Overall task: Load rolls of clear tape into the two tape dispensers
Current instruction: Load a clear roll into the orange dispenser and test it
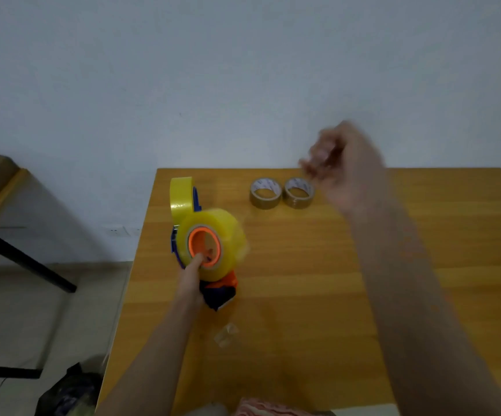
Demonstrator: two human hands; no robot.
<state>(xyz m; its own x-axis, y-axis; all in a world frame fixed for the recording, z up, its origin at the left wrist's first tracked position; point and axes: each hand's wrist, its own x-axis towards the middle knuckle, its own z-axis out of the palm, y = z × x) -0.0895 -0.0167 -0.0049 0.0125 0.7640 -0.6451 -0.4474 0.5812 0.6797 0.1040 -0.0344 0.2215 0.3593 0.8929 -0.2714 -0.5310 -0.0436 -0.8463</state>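
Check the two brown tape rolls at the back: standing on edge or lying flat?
Lying flat. Both brown rolls rest side by side on the table, their open cores facing up, apart from the dispensers.

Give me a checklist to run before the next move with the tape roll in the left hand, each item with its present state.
1. Left hand has the near tape roll: ok, a finger is hooked inside its orange core.
2. Roll seated on the near dispenser: cannot tell, the roll and hand hide the hub.
3. Far dispenser loaded: ok, a yellow roll stands on it.
4. Right hand free: cannot tell, it is raised and blurred.
5. Two brown rolls out of the way: ok, they lie flat near the table's far edge.
6. Table near the work: not ok, a crumpled clear scrap lies there.
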